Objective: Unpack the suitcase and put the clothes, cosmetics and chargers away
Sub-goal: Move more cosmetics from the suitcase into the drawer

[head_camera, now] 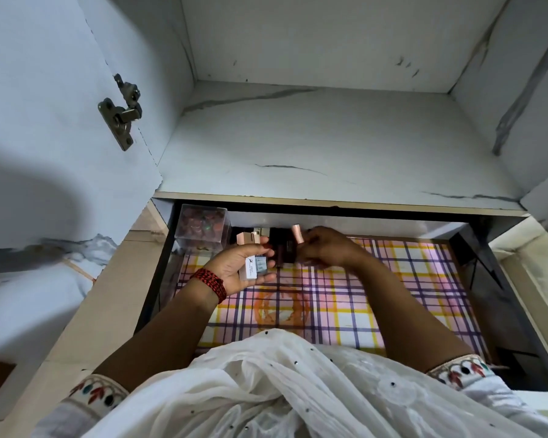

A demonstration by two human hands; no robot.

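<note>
Small white labelled box [254, 267], slim rose-gold tube [296, 236]

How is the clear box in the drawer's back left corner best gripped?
Probably the clear box by its top edges, from above: it stands upright, the drawer walls close behind and left, small cosmetics close on its right.

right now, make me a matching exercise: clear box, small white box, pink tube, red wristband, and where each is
Things: 1 clear box; 2 small white box; 3 pink tube; 4 red wristband.
Places: A in the right hand; B drawer, back left corner; C left wrist; D in the left hand.
Pairs: 1-B, 2-D, 3-A, 4-C.
</note>
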